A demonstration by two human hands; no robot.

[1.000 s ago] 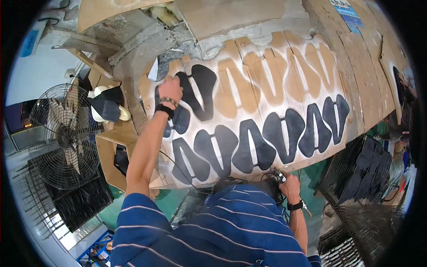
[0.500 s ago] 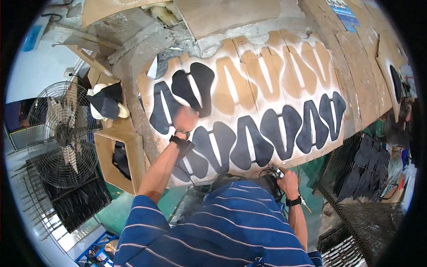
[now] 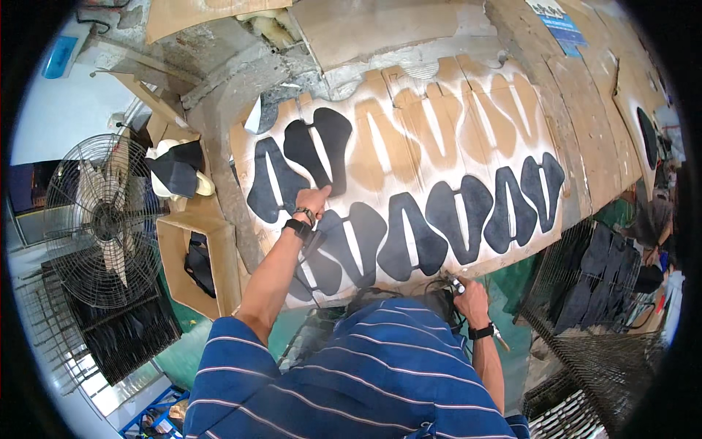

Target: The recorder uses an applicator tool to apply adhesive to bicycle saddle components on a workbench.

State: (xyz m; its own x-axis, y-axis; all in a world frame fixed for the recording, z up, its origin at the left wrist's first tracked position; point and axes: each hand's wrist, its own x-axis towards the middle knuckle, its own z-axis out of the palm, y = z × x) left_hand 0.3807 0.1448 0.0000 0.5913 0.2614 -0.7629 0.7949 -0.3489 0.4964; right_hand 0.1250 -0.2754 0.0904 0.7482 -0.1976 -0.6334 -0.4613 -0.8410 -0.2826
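— Where was your left hand (image 3: 313,199) just then?

— On the big tan cardboard sheet (image 3: 409,135) that served as my surface, towards its left end. My fingertips were touching the lower tip of a flat black foam cut-out with a slot down its middle (image 3: 333,135). The fingers were loosely curled and gripping nothing.

— And the right hand (image 3: 468,293)?

— Down at the sheet's near edge, fingers closed round a small light-tipped tool (image 3: 456,281). I couldn't tell what kind.

— How would you press a piece like that well?

— My judgement: lay it inside the pale outline on the sheet, start at one tip and smooth along both sides of the slot so it sits flat. I'd also keep the forearm clear of the lower row.

— How many pieces were on the sheet?

— I counted eight black cut-outs: two in the upper row at the left and six in the lower row. One of those six was partly hidden behind my forearm. There was one sheet and one tool.
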